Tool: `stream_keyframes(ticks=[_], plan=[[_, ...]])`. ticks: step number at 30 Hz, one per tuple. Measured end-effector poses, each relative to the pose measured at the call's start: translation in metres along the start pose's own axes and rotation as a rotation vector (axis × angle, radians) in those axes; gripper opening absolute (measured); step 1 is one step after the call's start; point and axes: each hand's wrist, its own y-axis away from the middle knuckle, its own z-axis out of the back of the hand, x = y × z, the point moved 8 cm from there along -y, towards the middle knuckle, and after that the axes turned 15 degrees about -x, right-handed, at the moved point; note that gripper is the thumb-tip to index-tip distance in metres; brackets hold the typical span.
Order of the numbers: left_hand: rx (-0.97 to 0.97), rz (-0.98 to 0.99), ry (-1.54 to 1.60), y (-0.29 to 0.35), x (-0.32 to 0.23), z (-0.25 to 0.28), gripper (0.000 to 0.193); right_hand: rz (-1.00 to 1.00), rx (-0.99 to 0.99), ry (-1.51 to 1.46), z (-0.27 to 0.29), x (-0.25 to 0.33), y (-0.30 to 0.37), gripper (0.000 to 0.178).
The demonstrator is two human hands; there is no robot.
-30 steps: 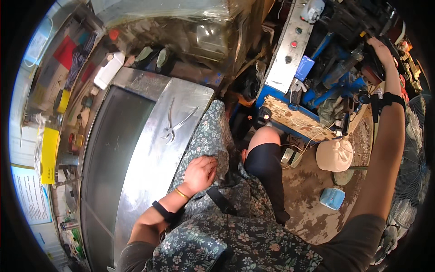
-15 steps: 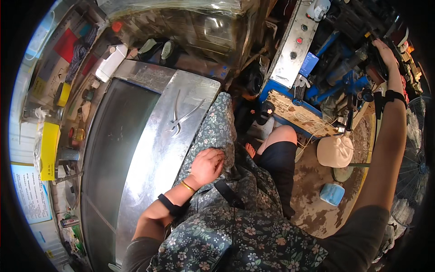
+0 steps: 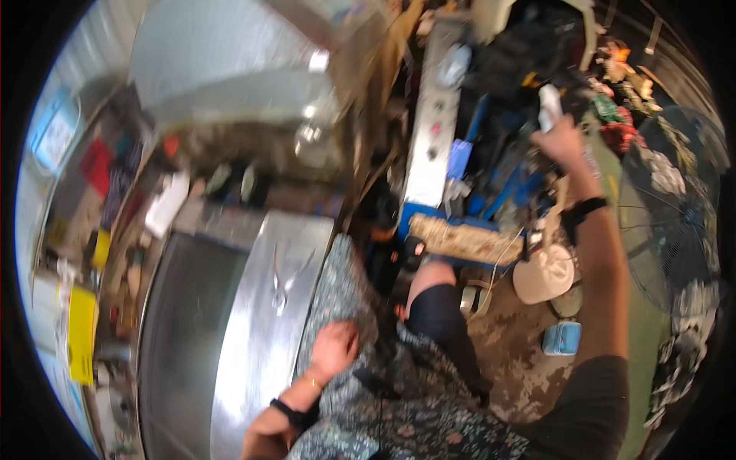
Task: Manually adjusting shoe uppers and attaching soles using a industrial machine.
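Observation:
My left hand (image 3: 335,349) is curled closed on the lap of the floral apron (image 3: 341,299); whatever its fingers hold, if anything, is hidden. Out to the right, my right hand (image 3: 562,144) grips a white elongated object (image 3: 549,107) above a dark and blue machine (image 3: 498,180). Blur keeps me from telling its kind. A pair of pliers (image 3: 280,287) with spread handles lies on the shiny metal sheet (image 3: 249,360), left of the apron and apart from both hands.
A dark glass-like panel (image 3: 188,307) borders the sheet on the left. The machine's pale control panel (image 3: 435,123) carries a red button. Below are a beige jug (image 3: 543,274) and a blue block-shaped item (image 3: 562,338) on the stained floor. A caged fan (image 3: 678,222) stands far right.
The view has tilted up and turned right. My right hand has drawn in from the machine's far right side and now has the white object in it. My left hand stays on the apron.

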Motion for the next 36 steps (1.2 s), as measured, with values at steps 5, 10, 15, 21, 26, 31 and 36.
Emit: stream_keyframes(ticks=[5, 10, 15, 21, 26, 31, 36], plan=[[-0.104, 0.028, 0.272, -0.012, -0.01, 0.015, 0.015, 0.192, -0.362, -0.313, 0.049, 0.021, 0.061, 0.096], [0.016, 0.175, 0.481, -0.035, -0.017, 0.003, 0.015, 0.412, -0.534, -0.308, 0.076, 0.039, 0.11, 0.091], [-0.061, 0.197, 0.634, -0.091, -0.05, 0.005, 0.018, 0.499, -0.427, -0.812, 0.11, 0.087, 0.201, 0.091], [-0.211, 1.011, 1.707, -0.108, -0.012, -0.006, 0.051, 0.606, 0.234, -1.277, 0.11, 0.183, 0.381, 0.084], [0.126, 0.913, 1.859, -0.023, 0.017, 0.005, 0.031, -0.059, 0.897, -1.556, 0.041, 0.225, 0.41, 0.054], [0.041, 1.068, 1.657, 0.003, 0.029, 0.002, 0.03, -0.011, 1.168, -1.661, 0.038, 0.291, 0.397, 0.059], [0.014, 1.022, 1.649, -0.024, 0.003, 0.029, 0.034, 0.609, 0.948, -1.557, 0.087, 0.316, 0.404, 0.031]])
